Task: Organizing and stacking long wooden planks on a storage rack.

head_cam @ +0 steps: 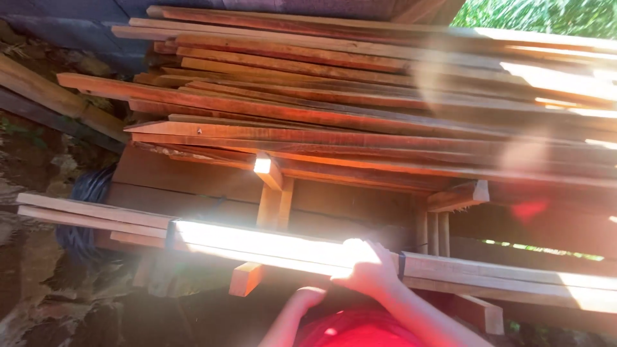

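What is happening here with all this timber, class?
A person in a red top rests their right hand on a pale wooden plank that lies across the front of a rack. Their left hand sits lower, closed and apart from the plank. Behind, a tall stack of reddish boards lies on wooden supports, partly in strong sunlight.

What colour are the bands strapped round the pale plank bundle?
Dark, near black, on the pale plank bundle; one band beside the right hand, head view.

One hand (369, 270) sits at lower centre of the frame, its forearm running down to the lower right edge, fingers curled forward and washed out by glare. The other hand (310, 297), lower and slightly left, looks loosely closed, its forearm dropping to the bottom edge.
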